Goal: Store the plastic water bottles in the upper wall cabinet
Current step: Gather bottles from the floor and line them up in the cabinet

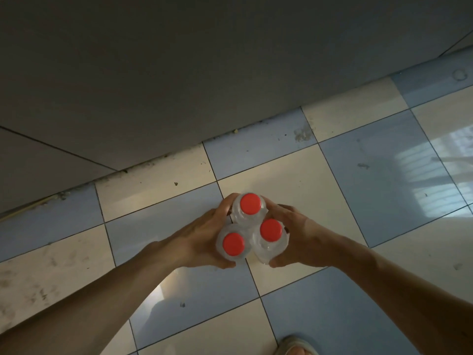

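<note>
Checkered floor (294, 172) of blue and cream tiles lies below three clear bottles (252, 228) with red caps (250, 203), bunched upright and touching, seen from above. Left hand (202, 237) and right hand (297, 239) curl round the cluster from either side, holding it. Grey wall (179, 73) beyond; a sandalled foot (294, 347) below.

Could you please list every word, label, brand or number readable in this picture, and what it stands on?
None can be read.
The three red caps are plain from above.
Any labels on the bottles are hidden under the caps, the left hand and the right hand.
The floor tiles and grey wall bear no text.
</note>
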Motion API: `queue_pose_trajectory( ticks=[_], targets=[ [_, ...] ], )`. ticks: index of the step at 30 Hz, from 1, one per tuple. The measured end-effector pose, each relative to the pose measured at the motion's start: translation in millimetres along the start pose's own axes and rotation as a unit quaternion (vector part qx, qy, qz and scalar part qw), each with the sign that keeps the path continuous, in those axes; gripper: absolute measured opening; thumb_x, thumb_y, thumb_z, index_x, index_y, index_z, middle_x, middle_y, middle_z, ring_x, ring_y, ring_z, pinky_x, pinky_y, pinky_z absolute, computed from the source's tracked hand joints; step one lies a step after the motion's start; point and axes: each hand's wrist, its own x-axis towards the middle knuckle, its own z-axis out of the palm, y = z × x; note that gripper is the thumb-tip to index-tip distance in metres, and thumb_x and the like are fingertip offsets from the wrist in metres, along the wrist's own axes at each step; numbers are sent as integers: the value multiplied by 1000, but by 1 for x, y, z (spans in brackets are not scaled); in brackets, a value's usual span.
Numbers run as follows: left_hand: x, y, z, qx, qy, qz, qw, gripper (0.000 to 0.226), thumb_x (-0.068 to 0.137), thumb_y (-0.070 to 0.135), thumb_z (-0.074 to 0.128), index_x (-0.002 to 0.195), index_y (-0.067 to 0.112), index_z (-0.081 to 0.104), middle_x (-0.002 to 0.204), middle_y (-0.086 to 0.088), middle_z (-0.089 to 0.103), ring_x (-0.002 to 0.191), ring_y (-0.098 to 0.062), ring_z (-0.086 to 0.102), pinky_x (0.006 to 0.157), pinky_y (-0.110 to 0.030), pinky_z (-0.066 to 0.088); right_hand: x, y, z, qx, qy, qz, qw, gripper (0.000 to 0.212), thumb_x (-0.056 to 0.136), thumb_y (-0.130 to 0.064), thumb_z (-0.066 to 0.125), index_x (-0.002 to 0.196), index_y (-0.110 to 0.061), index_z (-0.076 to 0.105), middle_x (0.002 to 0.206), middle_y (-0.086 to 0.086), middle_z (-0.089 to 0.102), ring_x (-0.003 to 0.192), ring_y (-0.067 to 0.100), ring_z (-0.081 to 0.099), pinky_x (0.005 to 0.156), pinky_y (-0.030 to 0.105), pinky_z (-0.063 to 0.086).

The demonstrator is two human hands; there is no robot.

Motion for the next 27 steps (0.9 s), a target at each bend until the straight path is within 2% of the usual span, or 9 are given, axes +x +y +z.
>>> queue_pose_trajectory(
  ticks=[2, 4, 6, 8, 11, 14, 18, 20, 27],
  targets=[
    [-1, 9, -2, -6, 25, -3, 1000, 119, 66, 37, 91, 140, 71, 4, 126, 47, 44, 118, 16, 48, 81, -3, 49, 3, -3, -6, 24, 0, -16, 1000, 112, 70, -10, 91, 156, -40, 26, 146, -6, 49, 134, 22, 49, 107, 49, 50],
    [-4, 17, -1, -20, 43, -24, 999, 117, 65, 41, 89, 137, 75, 4, 121, 35, 55, 110, 8, 58, 83, -22, 59, 2, -9, -11, 73, -4, -37, 997, 99, 73, -6, 90, 152, -35, 37, 138, -7, 59, 129, 20, 57, 105, 42, 53],
    [-9, 28, 0, -51, 47, -37, 997, 115, 63, 43, 88, 142, 70, 9, 117, 29, 61, 105, 3, 63, 83, -33, 63, -2, -17, -14, 99, -6, -40, 994, 85, 75, -5, 89, 144, -31, 47, 129, -10, 65, 122, 18, 62, 97, 30, 56],
    [-17, 42, -2, -79, 41, -42, 995, 110, 63, 43, 88, 146, 58, 18, 116, 24, 64, 105, -2, 66, 82, -36, 63, -10, -25, -16, 120, -1, -27, 992, 74, 76, -5, 88, 136, -26, 53, 122, -13, 68, 116, 12, 66, 91, 20, 55],
    [-32, 66, -11, -130, 25, -41, 990, 88, 68, 29, 90, 139, 41, 41, 112, 16, 67, 104, -12, 69, 82, -36, 62, -28, -46, -17, 190, 2, 1, 982, 66, 78, -2, 85, 134, -20, 57, 123, -4, 70, 118, 19, 67, 94, 26, 57],
    [-59, 91, -25, -192, 14, -44, 980, 70, 75, 19, 86, 133, 38, 52, 119, 16, 69, 115, -10, 66, 88, -27, 58, -47, -82, -12, 284, 18, 6, 959, 61, 80, 0, 81, 134, -16, 58, 126, 6, 70, 119, 26, 67, 91, 30, 58],
    [-104, 124, -46, -308, 24, -78, 948, 61, 76, 29, 82, 131, 39, 60, 131, 6, 69, 123, -16, 65, 99, -40, 56, -59, -145, -1, 354, 58, 12, 933, 56, 82, -14, 81, 132, -10, 57, 124, 17, 69, 113, 37, 69, 97, 57, 55],
    [-124, 143, -59, -334, 45, -81, 938, 57, 75, 30, 81, 127, 44, 62, 131, 7, 69, 122, -14, 66, 96, -37, 57, -62, -179, 2, 374, 92, 16, 923, 55, 82, -18, 81, 130, -10, 57, 120, 19, 70, 109, 40, 70, 96, 63, 53],
    [-212, 224, -120, -340, 101, -77, 932, 53, 71, 37, 84, 118, 52, 64, 125, 11, 71, 116, -9, 68, 83, -19, 58, -92, -298, -1, 374, 107, 1, 921, 54, 80, -26, 84, 127, -20, 59, 117, 13, 73, 106, 36, 73, 94, 60, 56]
  ],
)
